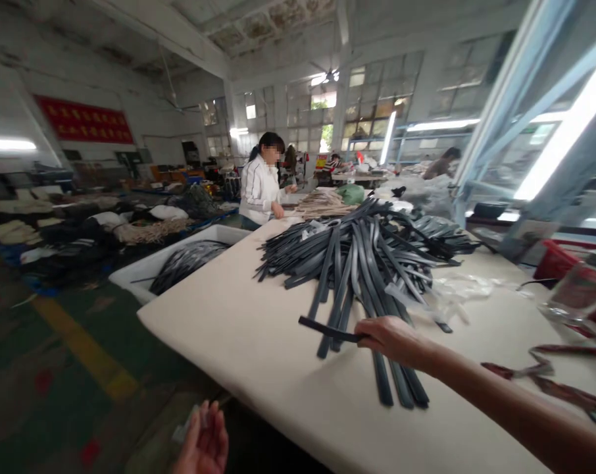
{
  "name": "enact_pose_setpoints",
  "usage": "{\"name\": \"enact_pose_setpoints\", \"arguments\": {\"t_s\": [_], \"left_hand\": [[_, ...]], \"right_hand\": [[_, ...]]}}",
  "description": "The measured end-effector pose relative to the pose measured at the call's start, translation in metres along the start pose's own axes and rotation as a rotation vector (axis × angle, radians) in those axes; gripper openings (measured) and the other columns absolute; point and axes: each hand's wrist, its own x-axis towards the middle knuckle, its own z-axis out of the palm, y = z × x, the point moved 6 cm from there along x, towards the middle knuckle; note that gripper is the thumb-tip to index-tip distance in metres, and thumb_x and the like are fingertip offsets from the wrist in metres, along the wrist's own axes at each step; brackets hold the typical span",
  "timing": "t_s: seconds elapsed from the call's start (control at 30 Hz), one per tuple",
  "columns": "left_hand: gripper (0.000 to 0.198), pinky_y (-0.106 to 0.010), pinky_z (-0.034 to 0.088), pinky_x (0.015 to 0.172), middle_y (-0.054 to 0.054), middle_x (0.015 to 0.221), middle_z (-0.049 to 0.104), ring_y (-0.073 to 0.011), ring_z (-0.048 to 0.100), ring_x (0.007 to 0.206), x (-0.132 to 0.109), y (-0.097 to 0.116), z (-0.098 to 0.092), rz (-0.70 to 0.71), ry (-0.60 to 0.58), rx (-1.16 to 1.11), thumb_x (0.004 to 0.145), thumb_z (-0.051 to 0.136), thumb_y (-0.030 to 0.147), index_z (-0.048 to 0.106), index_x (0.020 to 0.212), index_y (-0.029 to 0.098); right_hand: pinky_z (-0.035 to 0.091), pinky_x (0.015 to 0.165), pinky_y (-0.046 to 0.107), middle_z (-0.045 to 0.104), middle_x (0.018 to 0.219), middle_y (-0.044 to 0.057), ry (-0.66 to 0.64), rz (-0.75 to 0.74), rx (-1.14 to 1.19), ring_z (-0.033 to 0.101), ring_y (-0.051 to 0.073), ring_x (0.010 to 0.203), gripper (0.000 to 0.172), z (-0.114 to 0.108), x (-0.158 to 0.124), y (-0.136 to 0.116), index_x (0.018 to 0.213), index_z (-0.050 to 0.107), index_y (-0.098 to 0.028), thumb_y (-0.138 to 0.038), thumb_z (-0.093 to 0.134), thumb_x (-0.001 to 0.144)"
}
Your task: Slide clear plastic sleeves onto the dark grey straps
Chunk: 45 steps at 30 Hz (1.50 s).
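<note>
My right hand [389,339] reaches across the beige table [258,329] and pinches one dark strap [327,329] by its end, holding it out to the left. It hovers over the near end of a big pile of dark straps [367,257] spread over the table's middle. My left hand [204,444] hangs below the table's near edge, over the floor, palm up. Its fingers are loosely curled around something small and pale that I cannot make out.
A white bin [145,270] of dark straps stands at the table's left end. A person in a white jacket [259,187] works at the far end. Clear plastic wrap [456,289] and reddish straps [549,382] lie to the right. A red crate [554,263] sits far right.
</note>
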Motion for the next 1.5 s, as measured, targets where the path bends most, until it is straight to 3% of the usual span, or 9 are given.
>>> {"name": "enact_pose_setpoints", "arguments": {"t_s": [0.07,0.23,0.33,0.7,1.07,1.33,1.37,1.5], "left_hand": [[0.022,-0.022,0.06,0.057,-0.001,0.081,0.076,-0.0132,0.073,0.068,-0.01,-0.003,0.01,0.0,0.034,-0.07,0.095,0.047,0.01,0.068,0.094,0.018],[0.016,-0.023,0.06,0.057,-0.003,0.081,0.076,-0.0125,0.072,0.068,-0.026,-0.015,0.031,-0.034,0.029,-0.166,0.094,0.052,0.015,0.068,0.092,0.016],[0.018,-0.022,0.059,0.056,-0.003,0.081,0.076,-0.0118,0.071,0.067,-0.033,-0.02,0.037,-0.034,0.016,-0.196,0.095,0.052,0.017,0.069,0.091,0.016],[0.016,-0.022,0.059,0.056,-0.002,0.079,0.075,-0.0109,0.071,0.065,-0.036,-0.025,0.038,-0.05,0.016,-0.216,0.094,0.054,0.016,0.07,0.091,0.016],[0.014,-0.022,0.058,0.058,-0.004,0.085,0.076,-0.0121,0.072,0.072,-0.037,-0.027,0.033,-0.056,0.018,-0.167,0.093,0.056,0.017,0.069,0.094,0.018],[0.014,-0.026,0.059,0.066,-0.008,0.09,0.076,-0.0163,0.072,0.078,-0.055,-0.07,0.032,-0.201,-0.047,-0.077,0.09,0.062,0.021,0.069,0.099,0.014],[0.014,-0.026,0.058,0.066,-0.008,0.09,0.076,-0.0159,0.072,0.079,-0.054,-0.067,0.032,-0.194,-0.038,-0.075,0.089,0.063,0.022,0.069,0.1,0.014],[0.012,-0.023,0.056,0.067,-0.004,0.091,0.076,-0.0121,0.071,0.079,-0.05,-0.028,0.028,-0.043,0.068,-0.105,0.092,0.059,0.019,0.069,0.097,0.017]], "right_hand": [[0.042,0.06,0.023,0.069,0.077,0.0,0.033,0.05,0.132,0.067,0.014,0.07,0.023,0.003,-0.011,-0.032,0.094,0.065,-0.021,-0.028,0.044,0.099],[0.039,0.058,0.025,0.067,0.07,-0.001,0.021,0.153,0.44,0.067,0.015,0.065,0.027,0.032,-0.031,-0.124,0.085,0.064,-0.024,-0.035,0.043,0.097],[0.037,0.055,0.026,0.067,0.067,-0.001,0.021,0.145,0.459,0.067,0.016,0.062,0.027,0.048,-0.034,-0.154,0.081,0.063,-0.024,-0.035,0.043,0.096],[0.036,0.055,0.025,0.065,0.066,-0.003,0.074,0.125,0.5,0.064,0.014,0.059,0.027,0.056,-0.035,-0.155,0.083,0.062,-0.024,-0.035,0.042,0.097],[0.036,0.055,0.025,0.066,0.067,-0.002,0.026,0.13,0.469,0.065,0.015,0.06,0.026,0.07,-0.034,-0.16,0.078,0.06,-0.024,-0.032,0.044,0.096],[0.045,0.06,0.026,0.075,0.081,0.0,-0.076,0.14,0.369,0.073,0.022,0.076,0.017,0.063,-0.007,-0.178,0.091,0.066,-0.025,-0.028,0.05,0.093],[0.046,0.061,0.026,0.076,0.084,0.001,-0.076,0.126,0.366,0.073,0.023,0.078,0.015,0.058,-0.009,-0.176,0.1,0.066,-0.026,-0.028,0.053,0.091],[0.05,0.055,0.027,0.076,0.078,-0.002,0.033,0.044,0.356,0.073,0.023,0.067,0.041,0.03,-0.026,-0.161,0.129,0.053,-0.031,-0.03,0.054,0.089]]}}
